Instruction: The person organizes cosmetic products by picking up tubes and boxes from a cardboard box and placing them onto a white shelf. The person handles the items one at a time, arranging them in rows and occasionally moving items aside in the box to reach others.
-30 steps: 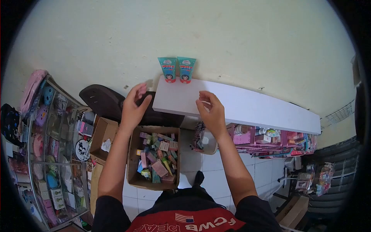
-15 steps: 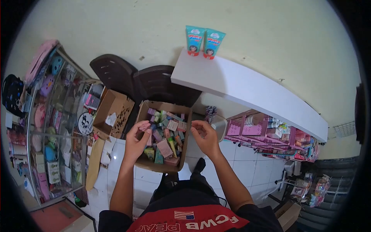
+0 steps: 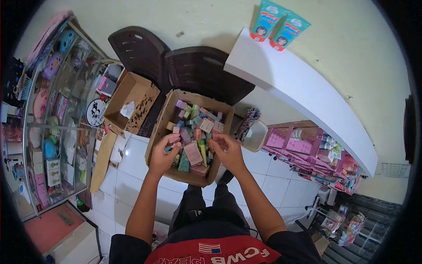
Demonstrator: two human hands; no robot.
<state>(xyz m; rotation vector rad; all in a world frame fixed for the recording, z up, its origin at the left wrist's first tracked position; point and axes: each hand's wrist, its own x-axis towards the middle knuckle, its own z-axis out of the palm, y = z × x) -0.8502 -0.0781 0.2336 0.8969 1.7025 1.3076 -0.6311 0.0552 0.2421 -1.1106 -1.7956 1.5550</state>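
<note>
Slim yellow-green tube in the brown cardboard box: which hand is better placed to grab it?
Right hand, probably: its fingertips are beside the tube; the left hand is farther, beyond the pink rectangular carton.

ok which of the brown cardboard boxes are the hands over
The right brown cardboard box, heaped with small multicoloured cartons; the left brown box holds crumpled white paper.

Your left hand (image 3: 165, 155) is at eight o'clock over the box (image 3: 159, 123), right hand (image 3: 228, 153) at four; two teal tubes (image 3: 288, 30) stand toward one.
</note>
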